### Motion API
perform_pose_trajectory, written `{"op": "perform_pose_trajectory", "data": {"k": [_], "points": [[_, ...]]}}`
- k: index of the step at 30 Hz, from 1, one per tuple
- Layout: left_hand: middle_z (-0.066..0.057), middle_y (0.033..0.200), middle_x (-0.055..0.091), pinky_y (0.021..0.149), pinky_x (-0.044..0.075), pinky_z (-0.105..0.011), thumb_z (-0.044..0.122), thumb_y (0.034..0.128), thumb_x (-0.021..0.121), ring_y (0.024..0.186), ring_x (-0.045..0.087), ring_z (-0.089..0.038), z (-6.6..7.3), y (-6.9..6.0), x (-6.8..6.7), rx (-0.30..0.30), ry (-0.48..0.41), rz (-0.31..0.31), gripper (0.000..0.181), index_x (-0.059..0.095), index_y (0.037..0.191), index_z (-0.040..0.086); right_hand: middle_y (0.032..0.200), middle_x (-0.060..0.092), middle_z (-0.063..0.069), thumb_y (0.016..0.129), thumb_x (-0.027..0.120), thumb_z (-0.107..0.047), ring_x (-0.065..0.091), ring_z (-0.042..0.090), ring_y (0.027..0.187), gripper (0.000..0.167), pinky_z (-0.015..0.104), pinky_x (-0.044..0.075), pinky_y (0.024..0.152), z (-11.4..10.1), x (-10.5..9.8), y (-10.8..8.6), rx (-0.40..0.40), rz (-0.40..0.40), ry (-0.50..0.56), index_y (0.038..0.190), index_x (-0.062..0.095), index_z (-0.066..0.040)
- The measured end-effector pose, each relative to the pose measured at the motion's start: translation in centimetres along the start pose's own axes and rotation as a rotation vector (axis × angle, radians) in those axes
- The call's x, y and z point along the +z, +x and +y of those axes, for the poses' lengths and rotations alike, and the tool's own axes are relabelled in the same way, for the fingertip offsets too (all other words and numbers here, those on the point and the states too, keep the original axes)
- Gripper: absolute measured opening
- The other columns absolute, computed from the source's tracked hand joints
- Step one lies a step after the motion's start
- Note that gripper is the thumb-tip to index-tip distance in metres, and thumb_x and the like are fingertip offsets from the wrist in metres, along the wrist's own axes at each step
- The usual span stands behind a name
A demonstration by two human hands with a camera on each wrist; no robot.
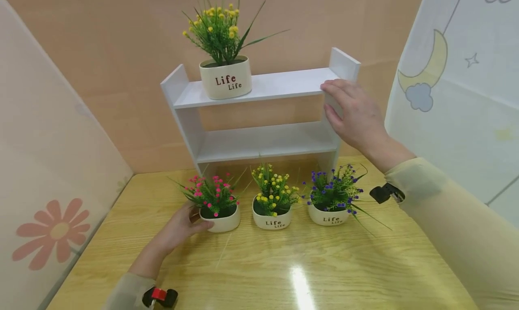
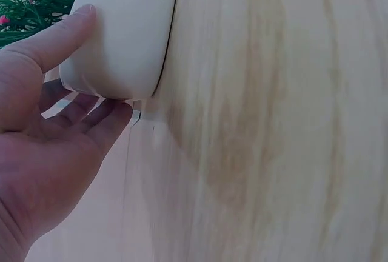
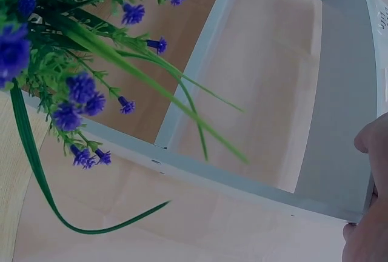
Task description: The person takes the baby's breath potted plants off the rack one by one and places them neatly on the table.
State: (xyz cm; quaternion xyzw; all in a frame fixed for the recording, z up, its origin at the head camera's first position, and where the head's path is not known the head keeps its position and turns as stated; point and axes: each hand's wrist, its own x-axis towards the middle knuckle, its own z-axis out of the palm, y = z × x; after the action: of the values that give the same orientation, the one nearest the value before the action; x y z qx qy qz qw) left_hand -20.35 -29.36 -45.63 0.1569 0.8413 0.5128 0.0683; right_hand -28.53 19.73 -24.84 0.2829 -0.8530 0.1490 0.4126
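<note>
In the head view my left hand [image 1: 178,229] grips the left end of a cream pot with pink flowers [image 1: 220,222], which stands on the table. The left wrist view shows my left hand [image 2: 54,110] with its thumb on one face of the pot [image 2: 124,37] and fingertips at its end. My right hand [image 1: 357,114] rests at the right end of the white rack's upper shelf [image 1: 284,84], fingers extended over the edge and thumb lower down. At the right wrist view's edge, that hand [image 3: 373,195] touches the rack [image 3: 345,92]; its fingertips are partly hidden.
A yellow-flowered pot [image 1: 225,80] stands on the upper shelf, left side. Another yellow-flowered pot [image 1: 272,221] and a purple-flowered pot [image 1: 329,216] stand on the wooden table [image 1: 251,265] before the rack. The lower shelf [image 1: 267,141] spans the rack. Patterned cloth hangs at both sides.
</note>
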Motion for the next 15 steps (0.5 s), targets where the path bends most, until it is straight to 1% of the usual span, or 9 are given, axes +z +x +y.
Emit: {"op": "perform_pose_trajectory", "data": {"k": [3,6,9,12,15], "points": [[-0.021,0.173,0.038,0.126,0.032,-0.061,0.018,0.0975,0.088,0.158,0.037,-0.05,0.1,-0.2,0.0,0.002,-0.018,0.003,0.09,0.034,0.169,0.005,0.152,0.063,0.019,0.104,0.069,-0.003,0.054,0.041,0.146,0.046,0.052,0.04,0.125,0.1,0.1,-0.1,-0.004,0.001,-0.001,0.15,0.063,-0.002],[-0.023,0.175,0.031,0.127,0.031,-0.06,0.02,0.0979,0.088,0.159,0.032,-0.053,0.3,-0.7,-0.5,-0.013,-0.028,0.007,0.094,0.03,0.171,0.005,0.153,0.063,0.019,0.104,0.07,-0.002,0.054,0.041,0.146,0.047,0.051,0.04,0.125,0.1,0.3,-0.2,-0.004,0.004,0.003,0.151,0.062,-0.002],[-0.023,0.178,0.024,0.127,0.031,-0.06,0.025,0.0988,0.087,0.16,0.028,-0.054,0.6,-1.8,-1.4,-0.052,-0.012,0.032,0.099,0.025,0.173,0.007,0.153,0.062,0.019,0.104,0.07,-0.002,0.053,0.041,0.146,0.048,0.051,0.039,0.126,0.1,0.4,-0.2,-0.003,0.005,0.008,0.151,0.062,-0.003],[-0.023,0.18,0.021,0.125,0.034,-0.06,0.028,0.0995,0.086,0.16,0.028,-0.054,1.1,-3.2,-2.4,-0.082,0.037,0.072,0.103,0.02,0.175,0.006,0.154,0.061,0.019,0.103,0.07,-0.002,0.053,0.041,0.147,0.049,0.05,0.038,0.127,0.1,0.4,-0.3,-0.005,0.007,0.015,0.152,0.061,-0.002],[-0.024,0.18,0.021,0.121,0.039,-0.06,0.028,0.1019,0.084,0.158,0.031,-0.055,2.0,-4.4,-3.6,-0.085,0.088,0.108,0.102,0.017,0.176,0.006,0.154,0.061,0.019,0.103,0.07,-0.001,0.052,0.041,0.147,0.05,0.049,0.037,0.127,0.2,0.4,-0.3,-0.009,0.013,0.019,0.152,0.061,-0.002]]}}
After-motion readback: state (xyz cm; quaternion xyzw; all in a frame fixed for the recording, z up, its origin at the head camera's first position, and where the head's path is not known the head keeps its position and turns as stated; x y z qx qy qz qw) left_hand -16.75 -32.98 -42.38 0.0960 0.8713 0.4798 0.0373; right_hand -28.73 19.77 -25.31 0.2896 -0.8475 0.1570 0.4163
